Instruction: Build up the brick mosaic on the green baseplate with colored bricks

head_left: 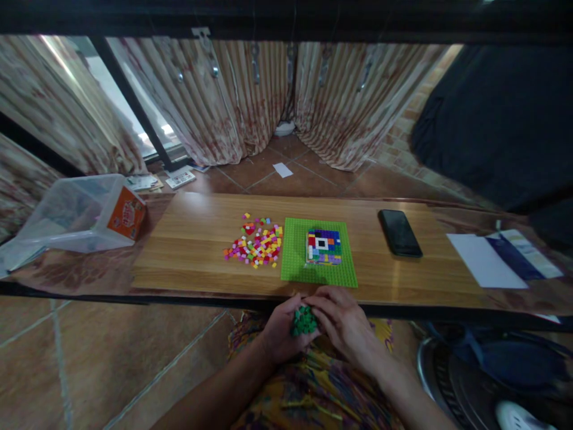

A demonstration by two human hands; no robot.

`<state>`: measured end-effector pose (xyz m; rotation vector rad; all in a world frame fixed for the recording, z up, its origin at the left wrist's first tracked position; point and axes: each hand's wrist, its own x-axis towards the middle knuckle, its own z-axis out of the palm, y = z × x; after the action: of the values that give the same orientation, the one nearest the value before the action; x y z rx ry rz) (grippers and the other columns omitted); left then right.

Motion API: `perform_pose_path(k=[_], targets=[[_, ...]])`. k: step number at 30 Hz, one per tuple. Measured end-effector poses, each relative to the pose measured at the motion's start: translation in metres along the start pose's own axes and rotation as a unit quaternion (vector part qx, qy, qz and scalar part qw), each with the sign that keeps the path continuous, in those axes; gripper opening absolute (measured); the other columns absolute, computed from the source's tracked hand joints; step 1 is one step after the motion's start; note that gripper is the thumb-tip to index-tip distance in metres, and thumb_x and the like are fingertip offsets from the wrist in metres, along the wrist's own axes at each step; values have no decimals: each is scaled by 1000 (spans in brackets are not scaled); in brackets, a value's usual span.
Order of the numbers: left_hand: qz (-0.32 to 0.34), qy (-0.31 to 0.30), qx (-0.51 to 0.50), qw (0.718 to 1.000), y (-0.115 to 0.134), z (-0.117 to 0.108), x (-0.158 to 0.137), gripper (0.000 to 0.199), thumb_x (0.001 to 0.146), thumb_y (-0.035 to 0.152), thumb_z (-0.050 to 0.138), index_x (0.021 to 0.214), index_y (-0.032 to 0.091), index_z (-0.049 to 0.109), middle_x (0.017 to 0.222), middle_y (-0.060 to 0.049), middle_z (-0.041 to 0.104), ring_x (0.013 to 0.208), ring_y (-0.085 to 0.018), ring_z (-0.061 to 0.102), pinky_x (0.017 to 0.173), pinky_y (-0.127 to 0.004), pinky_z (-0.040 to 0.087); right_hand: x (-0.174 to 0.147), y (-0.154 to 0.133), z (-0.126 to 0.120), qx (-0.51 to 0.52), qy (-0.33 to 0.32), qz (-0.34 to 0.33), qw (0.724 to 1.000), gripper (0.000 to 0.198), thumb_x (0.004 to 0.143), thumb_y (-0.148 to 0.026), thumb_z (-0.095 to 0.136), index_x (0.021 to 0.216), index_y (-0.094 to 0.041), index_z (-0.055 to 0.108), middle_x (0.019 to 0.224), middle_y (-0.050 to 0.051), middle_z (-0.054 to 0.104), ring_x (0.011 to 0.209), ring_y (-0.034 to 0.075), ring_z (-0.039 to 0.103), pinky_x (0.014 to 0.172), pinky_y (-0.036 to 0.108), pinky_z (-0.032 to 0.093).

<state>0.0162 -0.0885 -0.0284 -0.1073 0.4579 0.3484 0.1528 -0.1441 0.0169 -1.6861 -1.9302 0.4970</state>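
Note:
Cupped over my lap at the table's front edge, my left hand holds a small heap of green toy bricks. The bent fingers of my right hand reach over the heap from the right and touch its edge; whatever is between their tips is hidden. Just beyond my hands lies a bright green baseplate. On its right half stands a multicoloured brick block with a white square framing a dark centre. Left of the baseplate, many loose coloured bricks are scattered on the wooden board.
A clear plastic tub with an orange label lies at the left end of the table. On the right are a black phone and some papers. Below the table at right stands a round dark object. Curtains hang behind.

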Motion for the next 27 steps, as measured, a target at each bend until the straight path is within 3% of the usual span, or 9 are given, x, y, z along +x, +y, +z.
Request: perform_pose_path(k=[4, 12, 19, 23, 27], targets=[[-25, 26, 15, 999, -1, -4, 1, 26, 87, 36, 44, 90, 14, 58, 80, -3, 61, 77, -14, 58, 84, -29, 40, 1, 3, 8, -60, -24, -13, 998, 23, 87, -21, 48, 102, -24, 64, 99, 8, 58, 91, 21, 52, 79, 37, 45], [-35, 30, 23, 999, -1, -7, -1, 27, 87, 35, 44, 97, 14, 58, 88, -5, 62, 85, -15, 58, 90, -31, 37, -1, 11, 18, -45, -13, -23, 999, 18, 86, -22, 50, 92, -24, 68, 95, 7, 59, 89, 21, 51, 77, 37, 44], [-42, 44, -4, 998, -1, -9, 2, 20, 85, 31, 48, 86, 14, 57, 76, -2, 61, 73, -13, 57, 85, -31, 39, -1, 13, 19, -38, -28, -13, 999, 16, 86, -20, 48, 87, -21, 64, 92, 6, 60, 89, 21, 52, 79, 37, 44], [-35, 55, 5, 998, 0, -10, 4, 13, 84, 26, 50, 83, 14, 57, 74, -1, 62, 72, -13, 59, 85, -32, 39, -2, 14, 15, 6, -15, 16, 1000, 13, 86, -18, 47, 87, -21, 60, 91, 6, 61, 89, 20, 55, 79, 36, 45], [-55, 59, 73, 994, 2, -8, 4, 21, 81, 24, 53, 96, 12, 60, 80, -6, 66, 75, -16, 61, 79, -31, 41, 2, 19, 4, 62, 48, 97, 992, 15, 88, -24, 45, 89, -21, 60, 87, 5, 63, 83, 19, 59, 74, 32, 48]])
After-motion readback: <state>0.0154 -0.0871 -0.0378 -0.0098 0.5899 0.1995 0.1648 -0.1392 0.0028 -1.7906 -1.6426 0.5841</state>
